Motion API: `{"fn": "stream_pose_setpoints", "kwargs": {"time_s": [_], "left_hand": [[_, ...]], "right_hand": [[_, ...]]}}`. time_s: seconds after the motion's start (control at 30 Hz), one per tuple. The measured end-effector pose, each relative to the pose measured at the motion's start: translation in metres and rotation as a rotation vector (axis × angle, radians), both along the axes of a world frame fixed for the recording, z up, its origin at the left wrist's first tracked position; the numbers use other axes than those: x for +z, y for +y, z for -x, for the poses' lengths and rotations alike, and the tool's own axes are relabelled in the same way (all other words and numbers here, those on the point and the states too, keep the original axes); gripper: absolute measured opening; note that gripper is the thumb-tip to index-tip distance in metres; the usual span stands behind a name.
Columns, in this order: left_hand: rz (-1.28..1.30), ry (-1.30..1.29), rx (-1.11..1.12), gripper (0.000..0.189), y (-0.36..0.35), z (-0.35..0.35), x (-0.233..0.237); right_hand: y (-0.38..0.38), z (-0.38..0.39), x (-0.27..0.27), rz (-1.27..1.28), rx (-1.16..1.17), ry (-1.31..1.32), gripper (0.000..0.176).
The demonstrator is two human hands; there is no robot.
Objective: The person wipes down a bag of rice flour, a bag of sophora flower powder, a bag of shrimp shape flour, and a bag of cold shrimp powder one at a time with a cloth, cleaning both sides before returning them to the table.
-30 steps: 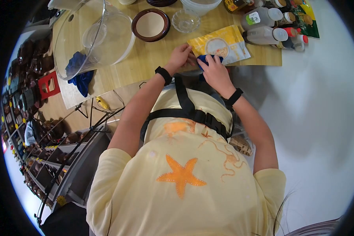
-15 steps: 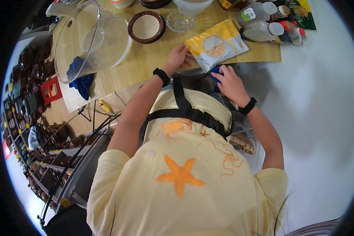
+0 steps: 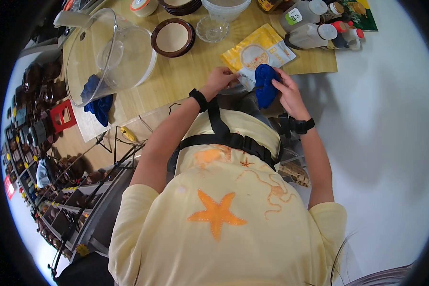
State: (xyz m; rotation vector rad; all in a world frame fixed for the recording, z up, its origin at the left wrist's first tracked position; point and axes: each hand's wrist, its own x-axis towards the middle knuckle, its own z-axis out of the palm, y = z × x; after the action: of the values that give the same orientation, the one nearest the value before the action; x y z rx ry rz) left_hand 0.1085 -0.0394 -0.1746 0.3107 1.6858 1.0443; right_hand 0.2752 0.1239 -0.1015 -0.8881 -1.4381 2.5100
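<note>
the right hand (image 3: 287, 93) grasps a bunched blue cloth (image 3: 265, 86), fingers wrapped round its far side, and holds it at the near edge of the wooden table (image 3: 190, 71), against the near right corner of the yellow packet (image 3: 257, 47). the packet lies flat on the table, just before the cluster of bottles (image 3: 310, 33). the left hand (image 3: 220, 77) has its fingertips at the packet's near left corner; the view is too small to show whether they pinch it or only press on it.

the step in hand looks like wiping the packet with the cloth. to do it well, the left hand should pin its corner firmly, so the light pouch does not slide toward the bottles or off the table edge. the cloth works better spread flatter under the palm than in a wad, drawn in short strokes away from the pinned corner. the small glass dish (image 3: 212, 28) and the brown-rimmed bowl (image 3: 172, 37) stand near the packet's far side, so strokes should stay short of them. the large clear bowl (image 3: 112, 52) is well apart, to the left.
</note>
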Motion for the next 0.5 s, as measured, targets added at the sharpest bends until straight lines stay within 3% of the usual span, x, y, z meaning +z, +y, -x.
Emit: {"fn": "stream_pose_setpoints", "kwargs": {"time_s": [0.1, 0.2, 0.3, 0.4, 0.5], "left_hand": [[-0.029, 0.035, 0.122, 0.025, -0.005, 0.0, 0.001], [-0.044, 0.048, 0.226, 0.023, -0.016, 0.013, -0.001], [-0.044, 0.016, 0.229, 0.022, -0.03, 0.022, 0.003], [0.041, -0.052, 0.124, 0.023, -0.03, 0.019, 0.033], [0.098, -0.06, 0.058, 0.022, -0.029, 0.019, 0.035]], "right_hand": [[0.001, -0.002, -0.001, 0.176, -0.05, 0.006, 0.036], [0.001, -0.002, -0.002, 0.083, -0.017, -0.019, 0.034], [-0.009, 0.007, 0.005, -0.352, 0.086, -0.079, 0.031], [-0.022, 0.03, 0.015, -1.023, 0.197, 0.09, 0.03], [-0.039, 0.05, 0.011, -1.413, 0.406, 0.183, 0.036]]}}
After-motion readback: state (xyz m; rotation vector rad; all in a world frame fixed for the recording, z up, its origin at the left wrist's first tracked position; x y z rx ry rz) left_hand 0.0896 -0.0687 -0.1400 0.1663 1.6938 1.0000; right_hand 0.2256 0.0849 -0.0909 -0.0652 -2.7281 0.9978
